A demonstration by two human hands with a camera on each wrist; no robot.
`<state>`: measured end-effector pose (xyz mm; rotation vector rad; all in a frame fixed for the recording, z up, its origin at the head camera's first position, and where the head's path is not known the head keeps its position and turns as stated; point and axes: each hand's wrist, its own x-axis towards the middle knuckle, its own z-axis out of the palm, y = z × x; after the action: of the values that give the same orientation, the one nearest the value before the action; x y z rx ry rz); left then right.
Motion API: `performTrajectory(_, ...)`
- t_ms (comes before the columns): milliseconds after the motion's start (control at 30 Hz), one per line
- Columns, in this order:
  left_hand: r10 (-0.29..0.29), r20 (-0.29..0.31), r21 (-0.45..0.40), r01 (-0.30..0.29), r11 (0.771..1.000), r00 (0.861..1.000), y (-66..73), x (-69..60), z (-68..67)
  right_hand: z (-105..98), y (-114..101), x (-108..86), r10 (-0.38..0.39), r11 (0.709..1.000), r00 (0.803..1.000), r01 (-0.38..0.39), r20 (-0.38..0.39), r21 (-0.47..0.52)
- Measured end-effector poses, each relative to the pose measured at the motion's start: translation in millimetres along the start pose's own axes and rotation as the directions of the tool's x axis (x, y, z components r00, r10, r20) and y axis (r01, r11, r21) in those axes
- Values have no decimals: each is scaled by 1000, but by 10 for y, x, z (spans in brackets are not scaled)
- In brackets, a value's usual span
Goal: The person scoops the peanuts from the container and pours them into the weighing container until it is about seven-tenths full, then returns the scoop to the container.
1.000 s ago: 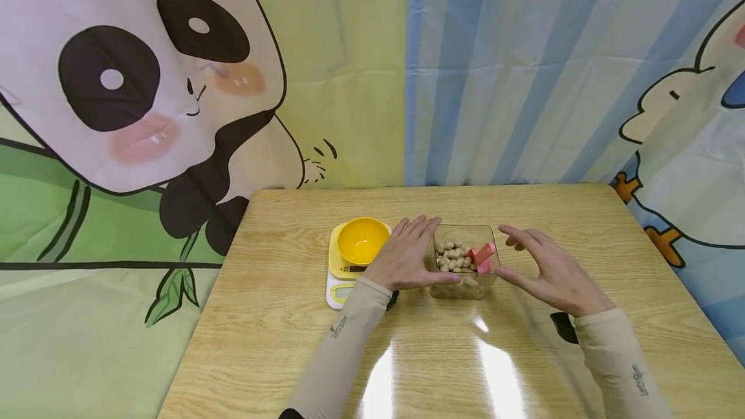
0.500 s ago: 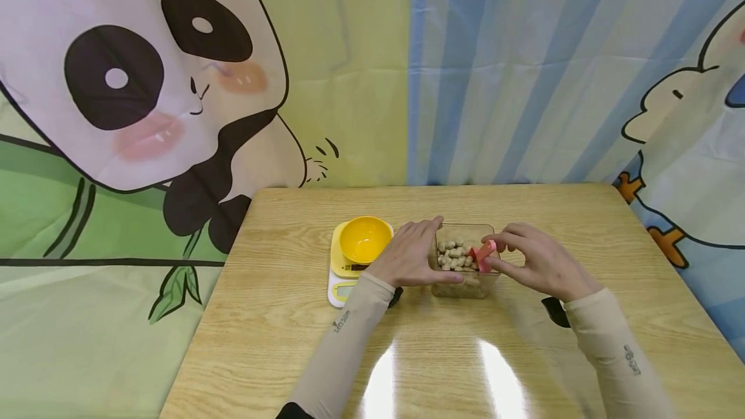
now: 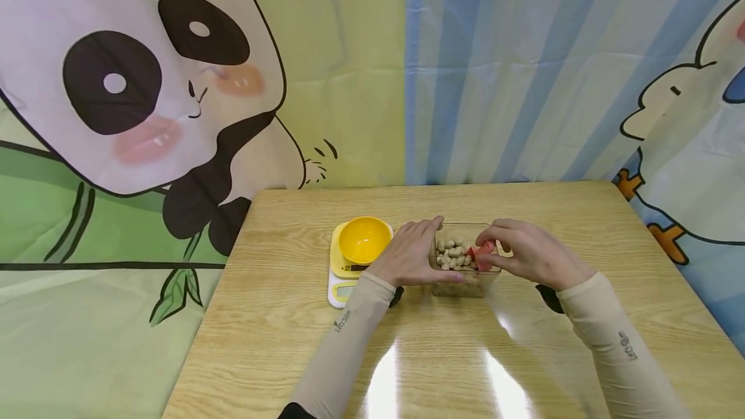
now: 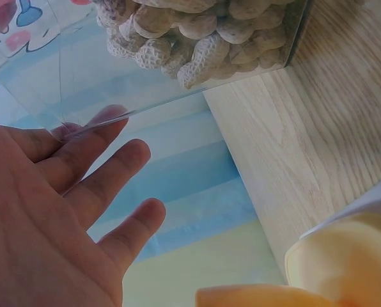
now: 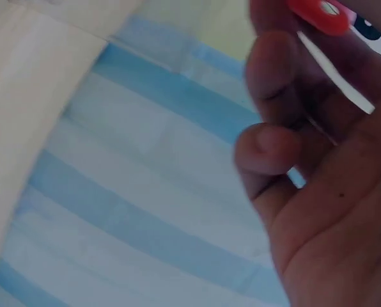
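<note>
A clear box (image 3: 462, 284) with peanuts (image 3: 453, 255) stands on the table. My left hand (image 3: 407, 256) rests on its left edge, thumb along the near side; in the left wrist view the fingertips of the hand (image 4: 69, 204) touch the box wall, the other fingers spread, with peanuts (image 4: 203, 54) visible through it. At the box's right side my right hand (image 3: 535, 252) pinches the handle of a red scoop (image 3: 484, 256), whose far end lies among the peanuts. In the right wrist view, part of the red handle (image 5: 325, 14) shows at the fingers of the hand (image 5: 344, 211).
Left of the box, a yellow bowl (image 3: 365, 240) sits on a yellow and white scale (image 3: 337, 290), close to my left hand. The wooden table (image 3: 279, 315) ends at a printed curtain (image 3: 349, 115) behind.
My right hand has moved left from beside the box and taken hold of the red scoop's handle, which now lies lower. The left hand stays on the box.
</note>
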<state>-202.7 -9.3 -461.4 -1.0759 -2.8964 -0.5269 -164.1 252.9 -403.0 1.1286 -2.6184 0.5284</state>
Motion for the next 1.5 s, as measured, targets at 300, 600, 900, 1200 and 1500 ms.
performTrajectory(300, -7, -7, 6, 7, 1000, 1000, -14, 5, -23, -91, -221, 222, 25, 983, 992, -2, 121, -186)
performTrajectory(600, 7, -4, -23, -7, 1000, 1000, 5, -3, 11, -49, -276, 303, 83, 974, 971, -32, 223, -224)
performTrajectory(900, -12, 0, -41, 12, 999, 1000, -8, -5, 12, -112, -67, 292, 0, 1000, 961, -7, 278, 22)
performTrajectory(1200, -13, -15, -43, 12, 999, 1000, -10, -3, 37, -45, 186, 137, -38, 991, 984, 14, 176, 135)
performTrajectory(1500, -16, -11, -63, 15, 998, 1000, -16, 0, 33, 22, 321, -93, 91, 968, 994, -103, 64, 227)
